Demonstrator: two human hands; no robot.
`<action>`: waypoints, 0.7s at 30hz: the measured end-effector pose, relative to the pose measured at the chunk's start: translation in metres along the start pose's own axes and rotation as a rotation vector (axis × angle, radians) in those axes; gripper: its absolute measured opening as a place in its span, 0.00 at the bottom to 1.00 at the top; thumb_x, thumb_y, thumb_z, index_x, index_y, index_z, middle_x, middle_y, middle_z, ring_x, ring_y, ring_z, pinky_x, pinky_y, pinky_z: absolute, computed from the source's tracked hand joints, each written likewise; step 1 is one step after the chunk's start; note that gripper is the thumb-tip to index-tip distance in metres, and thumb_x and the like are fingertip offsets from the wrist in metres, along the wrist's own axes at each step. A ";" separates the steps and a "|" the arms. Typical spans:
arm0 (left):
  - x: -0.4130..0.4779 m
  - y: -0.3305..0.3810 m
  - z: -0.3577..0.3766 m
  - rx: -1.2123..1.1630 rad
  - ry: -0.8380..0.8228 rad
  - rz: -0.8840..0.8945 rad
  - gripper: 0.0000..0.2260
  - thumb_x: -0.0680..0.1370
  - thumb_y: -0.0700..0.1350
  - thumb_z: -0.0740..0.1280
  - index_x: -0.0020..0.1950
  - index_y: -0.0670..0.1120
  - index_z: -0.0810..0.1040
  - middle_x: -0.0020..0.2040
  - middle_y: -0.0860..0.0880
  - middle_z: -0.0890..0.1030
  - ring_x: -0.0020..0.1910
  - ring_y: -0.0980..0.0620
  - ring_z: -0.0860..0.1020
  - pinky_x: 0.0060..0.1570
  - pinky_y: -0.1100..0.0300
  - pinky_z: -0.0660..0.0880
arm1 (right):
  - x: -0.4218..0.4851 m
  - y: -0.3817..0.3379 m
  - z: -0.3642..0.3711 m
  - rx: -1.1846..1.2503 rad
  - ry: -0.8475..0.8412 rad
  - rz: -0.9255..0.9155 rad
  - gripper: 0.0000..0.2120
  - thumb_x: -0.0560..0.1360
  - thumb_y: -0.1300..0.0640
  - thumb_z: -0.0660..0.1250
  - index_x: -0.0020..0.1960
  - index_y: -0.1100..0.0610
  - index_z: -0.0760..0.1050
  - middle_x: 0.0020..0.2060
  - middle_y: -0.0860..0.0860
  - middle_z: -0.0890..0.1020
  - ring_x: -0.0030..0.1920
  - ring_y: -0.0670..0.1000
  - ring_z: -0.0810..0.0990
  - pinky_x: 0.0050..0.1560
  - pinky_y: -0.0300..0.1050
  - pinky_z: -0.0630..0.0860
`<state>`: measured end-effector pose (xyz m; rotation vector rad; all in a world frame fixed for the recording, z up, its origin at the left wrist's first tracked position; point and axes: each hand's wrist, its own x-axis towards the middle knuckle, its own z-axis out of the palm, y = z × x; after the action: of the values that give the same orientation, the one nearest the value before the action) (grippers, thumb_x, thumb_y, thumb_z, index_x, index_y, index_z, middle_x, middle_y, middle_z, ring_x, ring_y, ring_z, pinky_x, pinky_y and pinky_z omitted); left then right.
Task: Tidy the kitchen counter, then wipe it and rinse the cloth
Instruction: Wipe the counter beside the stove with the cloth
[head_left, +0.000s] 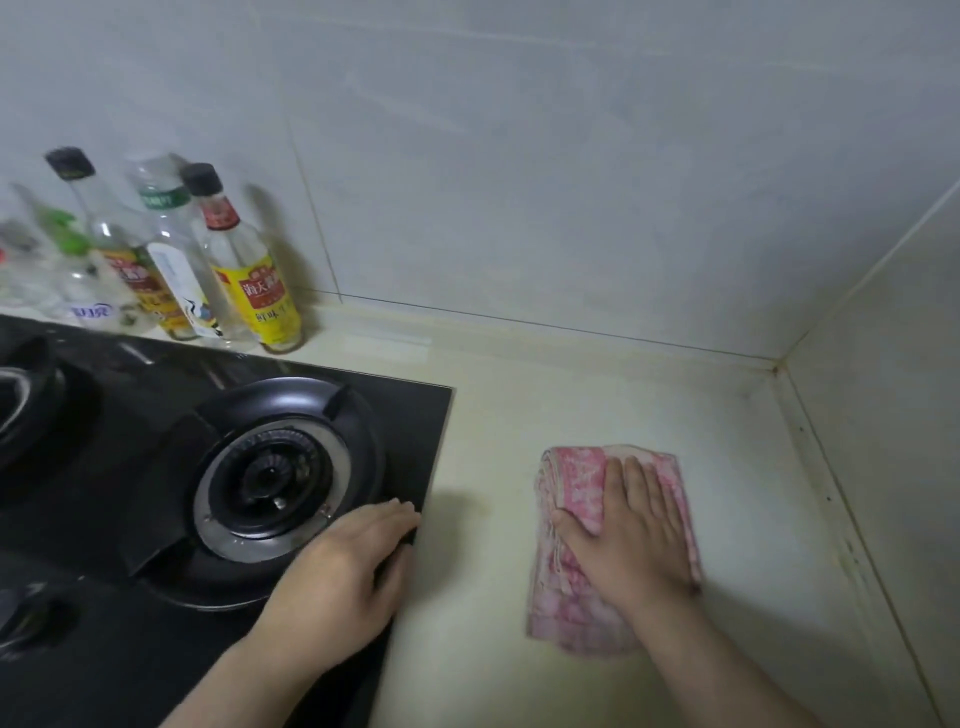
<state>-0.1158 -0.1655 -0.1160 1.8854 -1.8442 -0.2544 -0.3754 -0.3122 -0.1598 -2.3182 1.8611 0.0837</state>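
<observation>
**Flat palm on the pink cloth, other hand braced on the hob**

Fingers (652, 499) of the right hand (631, 540) lie spread and flat, pressing down on the folded pink cloth (574, 483) rather than gripping it; the thumb points left across the fabric. The cloth lies on the cream counter (493, 431), right of the stove and well short of the tiled corner, with its near end sticking out below the wrist.

Over on the other side, the left hand (345, 566) rests palm down at the right edge of the black glass gas hob (405, 410). Its fingers are loosely extended along that edge, fingertips near the corner of the glass, holding nothing. Just beside it sits the right burner (270, 473), ringed by its black pan support.

At the back left, against the grey wall tiles (571, 182), stands a tight row of bottles. Nearest the open counter is a yellow-labelled sauce bottle (247, 265) with a black cap. Next to it is a clear bottle with a green neck band (169, 234), then another black-capped bottle (98, 218). Further left the glass is blurred, and I cannot tell what those containers are.

A second burner (21, 395) shows partly at the left edge.
</observation>
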 end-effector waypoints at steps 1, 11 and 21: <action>-0.005 -0.001 0.006 0.008 -0.037 0.028 0.17 0.75 0.48 0.61 0.61 0.46 0.80 0.61 0.49 0.81 0.62 0.52 0.77 0.67 0.68 0.64 | 0.000 -0.001 0.001 0.001 0.001 -0.001 0.52 0.66 0.25 0.34 0.80 0.55 0.42 0.80 0.52 0.46 0.79 0.51 0.42 0.78 0.49 0.40; -0.008 -0.028 0.000 0.288 0.102 -0.151 0.13 0.71 0.43 0.72 0.54 0.41 0.83 0.50 0.45 0.83 0.50 0.43 0.80 0.52 0.50 0.76 | -0.003 -0.002 -0.002 0.005 0.010 0.003 0.45 0.75 0.27 0.46 0.81 0.55 0.43 0.80 0.52 0.47 0.80 0.51 0.45 0.79 0.49 0.43; -0.009 -0.042 0.003 0.209 0.127 -0.082 0.11 0.73 0.44 0.73 0.54 0.44 0.84 0.45 0.51 0.82 0.45 0.49 0.77 0.47 0.51 0.76 | -0.004 0.000 -0.002 0.017 0.006 0.003 0.45 0.74 0.27 0.47 0.81 0.54 0.44 0.80 0.51 0.47 0.79 0.50 0.44 0.79 0.48 0.43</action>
<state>-0.0802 -0.1585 -0.1397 2.0683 -1.7685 0.0320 -0.3760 -0.3091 -0.1572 -2.3072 1.8609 0.0603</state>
